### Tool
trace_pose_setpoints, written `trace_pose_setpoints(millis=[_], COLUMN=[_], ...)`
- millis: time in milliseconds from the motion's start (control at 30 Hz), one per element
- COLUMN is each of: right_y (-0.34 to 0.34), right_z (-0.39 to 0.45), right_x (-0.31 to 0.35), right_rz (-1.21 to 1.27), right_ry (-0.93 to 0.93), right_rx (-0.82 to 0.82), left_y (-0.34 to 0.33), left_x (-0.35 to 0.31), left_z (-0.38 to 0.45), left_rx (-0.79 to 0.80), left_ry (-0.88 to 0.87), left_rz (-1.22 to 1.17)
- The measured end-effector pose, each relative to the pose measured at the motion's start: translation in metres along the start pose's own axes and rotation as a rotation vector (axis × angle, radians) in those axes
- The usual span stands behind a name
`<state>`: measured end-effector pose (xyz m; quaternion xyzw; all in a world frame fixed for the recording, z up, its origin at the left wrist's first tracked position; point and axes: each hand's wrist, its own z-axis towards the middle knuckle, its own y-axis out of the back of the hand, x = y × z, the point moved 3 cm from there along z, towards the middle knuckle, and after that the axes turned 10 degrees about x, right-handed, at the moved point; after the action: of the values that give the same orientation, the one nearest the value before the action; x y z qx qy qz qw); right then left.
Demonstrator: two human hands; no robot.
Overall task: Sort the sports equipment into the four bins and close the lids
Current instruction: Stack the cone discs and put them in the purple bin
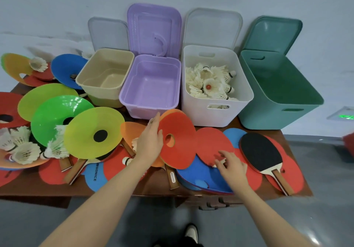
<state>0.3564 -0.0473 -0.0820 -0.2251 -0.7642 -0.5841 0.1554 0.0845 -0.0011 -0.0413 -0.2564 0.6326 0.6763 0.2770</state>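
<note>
Red disc cone (179, 141) tilted in left hand (150, 143), before purple bin (151, 85)

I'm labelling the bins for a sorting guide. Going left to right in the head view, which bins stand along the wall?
Beige bin → purple bin → white bin, holding shuttlecocks → green bin.

Bare room: plain wall (57, 7), grey floor (162, 218)
</note>
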Motion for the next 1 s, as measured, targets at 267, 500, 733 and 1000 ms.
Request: trace_pose_setpoints(millis=[267,500,733,1000], right_y=[0.003,-0.007,-0.008,-0.010], right_z=[-0.038,-0.059,-0.065,-0.071], right_x=[-0.021,-0.031,-0.027,-0.038], right_rz=[-0.012,0.209,0.515,0.716], right_ry=[-0.255,-0.398,-0.278,-0.172], right_rx=[-0.039,0.024,-0.083,-0.081], left_y=[0.011,0.022,0.023,-0.034], left_x=[-0.007,-0.028,-0.047,-0.064], left_z=[-0.021,-0.033,-0.048,-0.073], left_rx=[-0.142,-0.227,-0.170,0.074], left_ry=[-0.078,-0.106,-0.027,0.107], left_rz=[-0.038,-0.132,-0.251,-0.221])
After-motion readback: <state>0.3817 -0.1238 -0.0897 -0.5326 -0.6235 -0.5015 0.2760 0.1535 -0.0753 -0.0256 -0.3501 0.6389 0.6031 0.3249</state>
